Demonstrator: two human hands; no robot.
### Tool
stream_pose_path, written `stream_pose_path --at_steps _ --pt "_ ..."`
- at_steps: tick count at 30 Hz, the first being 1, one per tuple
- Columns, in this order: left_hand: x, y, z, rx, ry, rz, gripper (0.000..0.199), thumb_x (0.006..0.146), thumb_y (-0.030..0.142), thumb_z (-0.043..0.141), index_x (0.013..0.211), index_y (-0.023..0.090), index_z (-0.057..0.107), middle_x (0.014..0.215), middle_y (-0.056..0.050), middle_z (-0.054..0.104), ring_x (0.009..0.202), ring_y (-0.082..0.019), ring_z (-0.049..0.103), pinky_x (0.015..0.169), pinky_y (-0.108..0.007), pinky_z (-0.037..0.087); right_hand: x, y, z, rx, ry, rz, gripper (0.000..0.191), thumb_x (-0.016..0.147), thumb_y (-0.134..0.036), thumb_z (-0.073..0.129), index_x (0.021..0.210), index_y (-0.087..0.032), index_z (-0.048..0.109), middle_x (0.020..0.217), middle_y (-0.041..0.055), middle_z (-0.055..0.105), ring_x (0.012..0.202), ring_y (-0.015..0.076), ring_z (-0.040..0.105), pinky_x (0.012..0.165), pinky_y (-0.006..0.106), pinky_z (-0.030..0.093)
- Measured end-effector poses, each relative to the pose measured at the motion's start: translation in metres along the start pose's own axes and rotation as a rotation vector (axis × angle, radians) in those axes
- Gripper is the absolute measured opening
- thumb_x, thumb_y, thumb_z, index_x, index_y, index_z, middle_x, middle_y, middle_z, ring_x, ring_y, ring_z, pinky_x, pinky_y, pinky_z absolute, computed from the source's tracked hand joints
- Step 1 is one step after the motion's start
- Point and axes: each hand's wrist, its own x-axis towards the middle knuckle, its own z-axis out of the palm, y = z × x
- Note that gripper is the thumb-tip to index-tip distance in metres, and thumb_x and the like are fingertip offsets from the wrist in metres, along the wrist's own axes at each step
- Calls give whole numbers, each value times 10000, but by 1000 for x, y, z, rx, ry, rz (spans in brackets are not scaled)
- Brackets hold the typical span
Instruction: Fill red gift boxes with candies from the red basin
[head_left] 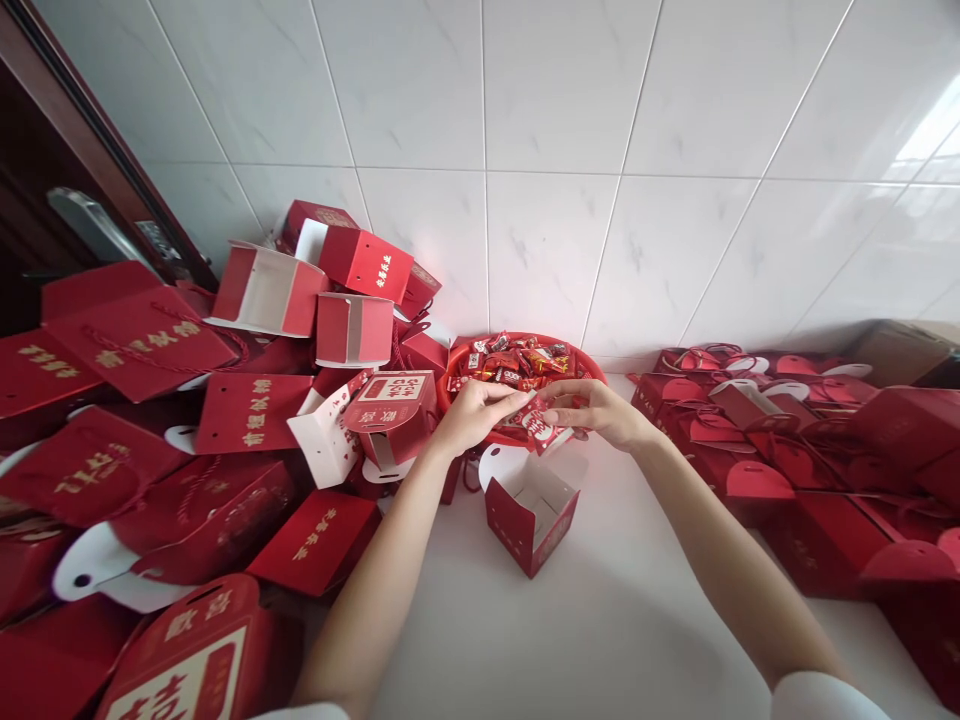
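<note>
Over the far middle of the white surface, my left hand (480, 412) is closed, its fingertips pinching at the upper edge of a red and white candy packet (537, 428). From the other side my right hand (598, 412) grips the same packet between thumb and fingers. Just behind both hands is a round red basket (592, 366) full of small wrapped candies (504, 362). Below the packet stands a red gift box (514, 520), its top open and its pale inside showing. Part of the basket's front is hidden by my hands.
Many red gift boxes (255, 412) lie heaped on the left, some open. On the right stand rows of red boxes (757, 480) with cord handles, a brown carton (907, 345) behind them. A tiled wall (555, 240) rises at the back; a door handle (94, 225) is far left.
</note>
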Motion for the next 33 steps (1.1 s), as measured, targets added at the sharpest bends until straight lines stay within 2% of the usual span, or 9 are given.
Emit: stream_pose_path --at_steps 3,8,13,16,19,22,27,30,33 --pt "-6 10 2 103 -203 45 274 739 454 780 603 218 749 606 -23 648 754 -251 679 757 -350 555 -16 -6 0 -78 -1 -40 396 700 -417 825 971 -143 732 692 -11 597 568 87 448 489 226 329" --pt "-10 19 0 90 -206 17 222 810 406 678 786 238 821 821 -57 768 1004 -288 706 1000 -392 515 -36 -9 2 -234 -50 -113 257 781 -397 765 822 -144 744 742 18 625 651 118 502 580 253 389" --pt "-10 20 -3 168 -126 80 214 750 275 696 915 233 825 1062 -54 792 1111 -285 687 1055 -406 492 -42 -3 17 -327 -179 -41 170 793 -323 741 857 -167 763 791 31 687 705 148 569 626 262 445" --pt "-11 20 -3 173 -135 97 239 766 275 689 963 226 816 1106 -57 784 1124 -278 683 1045 -403 499 -39 -4 19 -247 -44 -52 229 795 -361 744 923 -171 751 879 49 707 750 151 581 634 256 452" --pt "-12 20 -3 187 -152 95 282 777 249 672 1027 223 801 1162 -64 766 1097 -265 693 973 -367 536 -34 -6 16 -45 70 -71 292 843 -433 699 969 -169 714 846 32 668 644 106 510 590 247 423" --pt "-12 20 -5 232 -140 95 317 785 235 656 1075 219 784 1185 -73 755 1010 -246 709 898 -348 555 -32 -4 17 66 -56 -51 336 873 -466 666 991 -153 699 821 33 661 629 105 520 610 255 441" --pt "-13 23 -7 249 -90 66 329 767 224 659 1073 210 779 1162 -75 759 933 -230 709 864 -340 553 -33 7 30 -116 -240 -60 412 933 -537 578 1008 -162 730 844 37 679 753 143 583 717 283 496" --pt "-14 26 -7 250 -97 63 321 767 211 654 1062 210 779 1165 -72 757 990 -239 703 910 -346 541 -33 8 33 -155 -184 -95 412 923 -557 592 1027 -187 740 855 32 697 808 163 612 765 307 524" --pt "-16 28 -5 235 -116 87 350 772 202 651 1102 222 767 1212 -70 738 1082 -254 683 955 -354 526 -31 5 31 -64 -5 -110 439 892 -601 617 885 -170 698 917 65 713 888 192 650 825 337 543"
